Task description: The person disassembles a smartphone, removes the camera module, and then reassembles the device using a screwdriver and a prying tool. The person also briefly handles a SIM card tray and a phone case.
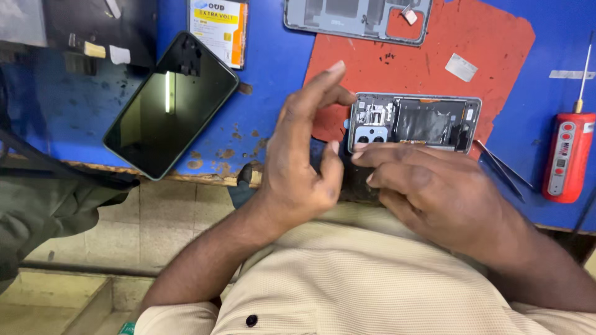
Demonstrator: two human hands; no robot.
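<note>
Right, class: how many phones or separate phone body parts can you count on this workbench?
3. An opened phone lies by both hands on the red mat. A dark-screened phone lies at the left on the blue bench. A grey frame sits at the top edge, cut off; more may be hidden.

A beige ribbed shirt (347,279) with a small dark button (251,321) covers the torso; both forearms are bare, no rings or watch

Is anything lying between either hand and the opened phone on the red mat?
Nothing visible. The right hand already has fingertips on the opened phone at its camera end, and the left hand sits right beside it.
</note>
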